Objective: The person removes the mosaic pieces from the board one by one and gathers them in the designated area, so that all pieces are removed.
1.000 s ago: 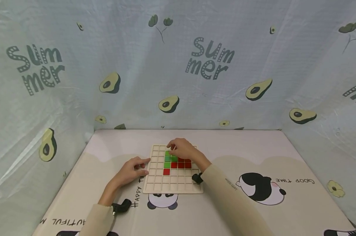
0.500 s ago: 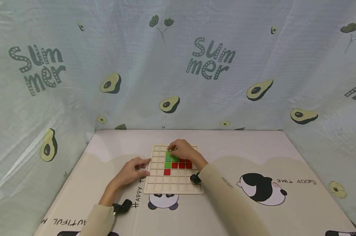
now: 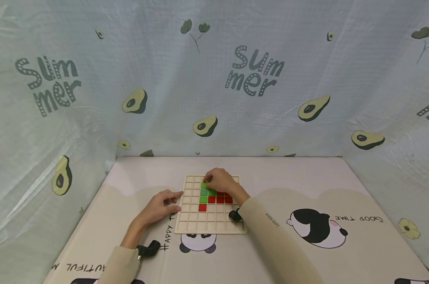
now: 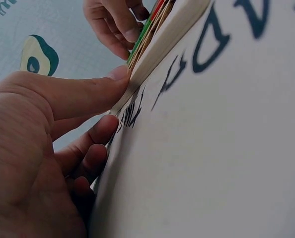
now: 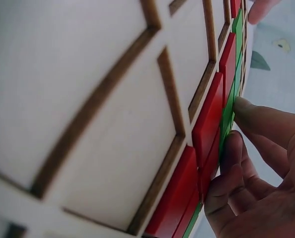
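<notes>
A wooden grid board [image 3: 210, 227] lies on the table, with red tiles [image 3: 220, 200] and green tiles [image 3: 203, 199] in its middle and far cells. My right hand [image 3: 221, 182] reaches over the far part of the board. Its thumb and fingertips are bent at a green tile [image 5: 229, 111] in the right wrist view, pinching at its edge. The hand covers some cells behind it. My left hand [image 3: 160, 207] rests at the board's left side, thumb and forefinger stretched out to the edge, the other fingers loosely bent. In the left wrist view its thumb tip touches the board's side [image 4: 160, 57].
A pale printed cloth [image 3: 289, 256] with panda drawings covers the table. Behind and at both sides hang plastic sheets [image 3: 164, 79] printed with avocados. A single red tile [image 3: 202, 207] sits in the row nearer me, below the green ones.
The right hand has dipped slightly at the far green tile, its fingertips drawing closer to it. The left hand stays at the board's edge. The whole view has shifted a little.
</notes>
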{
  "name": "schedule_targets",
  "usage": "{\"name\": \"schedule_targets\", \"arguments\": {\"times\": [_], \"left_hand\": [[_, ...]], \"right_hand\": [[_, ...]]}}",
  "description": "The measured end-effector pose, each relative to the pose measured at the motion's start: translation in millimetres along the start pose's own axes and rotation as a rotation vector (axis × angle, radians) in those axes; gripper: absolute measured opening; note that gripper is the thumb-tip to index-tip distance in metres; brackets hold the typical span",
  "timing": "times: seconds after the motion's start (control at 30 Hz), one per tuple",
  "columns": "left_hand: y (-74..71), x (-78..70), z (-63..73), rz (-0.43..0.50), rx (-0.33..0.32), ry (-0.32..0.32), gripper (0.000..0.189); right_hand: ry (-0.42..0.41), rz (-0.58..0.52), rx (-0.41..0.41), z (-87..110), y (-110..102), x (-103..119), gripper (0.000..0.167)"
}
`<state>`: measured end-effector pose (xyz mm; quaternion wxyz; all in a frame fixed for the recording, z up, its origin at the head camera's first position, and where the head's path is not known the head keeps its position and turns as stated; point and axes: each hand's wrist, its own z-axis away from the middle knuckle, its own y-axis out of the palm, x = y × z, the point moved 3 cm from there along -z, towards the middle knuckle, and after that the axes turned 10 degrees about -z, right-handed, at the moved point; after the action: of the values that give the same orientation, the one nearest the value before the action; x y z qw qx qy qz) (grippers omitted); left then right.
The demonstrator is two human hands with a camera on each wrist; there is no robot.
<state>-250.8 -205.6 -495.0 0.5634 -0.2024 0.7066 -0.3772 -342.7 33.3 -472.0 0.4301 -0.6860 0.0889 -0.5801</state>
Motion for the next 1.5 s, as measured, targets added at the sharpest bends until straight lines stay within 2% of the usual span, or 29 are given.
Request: {"name": "schedule_targets", "arguments": {"times": [0.57, 0.9, 1.1, 1.5], "left_hand": [[-0.2, 0.5, 0.4, 0.006, 0.003, 0.008, 0.055], [-1.1, 0.8, 1.0, 0.006, -0.002, 0.009, 0.055], [-1.0, 0.8, 0.9, 0.006, -0.007, 0.006, 0.055], [2.1, 1.6, 0.1, -0.009, -0.004, -0.019, 0.055]], "right_hand": [[-0.036, 0.018, -0.007, -0.7, 1.2, 3.6, 0.015], [-0.054, -0.036, -0.021, -0.1, 0.7, 3.3, 0.012], [-0.056, -0.084, -0.036, -0.4, -2.1, -0.5, 0.017], [-0.079, -0.163, -0.029, 1.2, -8.9, -3.7, 0.016]]}}
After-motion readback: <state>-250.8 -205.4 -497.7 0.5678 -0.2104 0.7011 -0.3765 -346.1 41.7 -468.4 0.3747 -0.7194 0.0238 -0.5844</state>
